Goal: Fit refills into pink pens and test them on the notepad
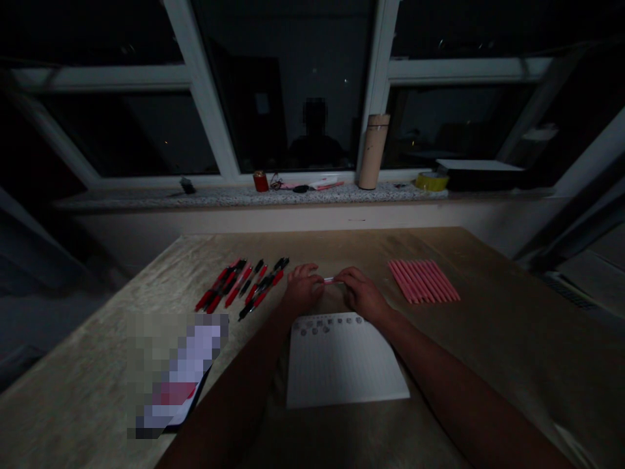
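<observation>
Both my hands meet above the far edge of a white lined sheet (342, 365) on the table. My left hand (303, 288) and my right hand (362, 293) pinch the two ends of a small pink pen (329, 281) held level between them. To the left lies a loose group of several red and black pens (241, 286). To the right, several pink pens (424, 281) lie side by side in a neat row. A line of small dark scribbles runs along the top of the sheet.
The table (488, 339) is tan and dimly lit. A blurred flat item (178, 374) lies at the near left. On the windowsill behind stand a tall cardboard tube (374, 151), a small red can (260, 181), a yellow tape roll (431, 181) and a dark flat box (481, 173).
</observation>
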The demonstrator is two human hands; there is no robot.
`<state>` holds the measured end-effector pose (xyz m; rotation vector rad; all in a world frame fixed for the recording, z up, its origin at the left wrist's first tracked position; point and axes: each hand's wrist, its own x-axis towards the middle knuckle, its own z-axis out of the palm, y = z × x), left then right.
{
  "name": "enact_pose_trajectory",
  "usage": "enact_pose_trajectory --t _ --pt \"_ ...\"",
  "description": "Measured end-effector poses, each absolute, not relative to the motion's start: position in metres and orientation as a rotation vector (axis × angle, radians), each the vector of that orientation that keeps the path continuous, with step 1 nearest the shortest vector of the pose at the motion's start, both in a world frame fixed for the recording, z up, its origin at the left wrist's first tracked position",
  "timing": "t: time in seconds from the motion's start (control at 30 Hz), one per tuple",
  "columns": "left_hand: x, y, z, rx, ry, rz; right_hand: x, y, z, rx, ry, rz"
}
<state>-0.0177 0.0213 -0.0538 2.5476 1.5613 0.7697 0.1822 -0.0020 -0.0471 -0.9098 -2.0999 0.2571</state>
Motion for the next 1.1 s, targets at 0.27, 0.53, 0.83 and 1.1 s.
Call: enact_pose_trajectory --t 0.27,0.53,0.83,1.1 --pt "-0.0187 0.0222 -0.0542 2.529 1.619 0.761 0.1848 0.0030 -0.0539 -0.966 -2.057 0.207" --pt "-0.0184 0.0210 -0.0516 2.546 1.616 0.780 0.1853 0.0011 -0.0499 -1.105 -2.036 0.156" --pt "-0.0161 0.0204 -0.0493 2.588 1.649 0.769 0.1855 0.0013 -0.0501 -1.210 -1.986 0.108" --pt "-0.0170 0.0214 -0.0533 2.595 1.662 0.738 0.1847 0.0001 -0.0487 -1.076 -2.017 0.127"
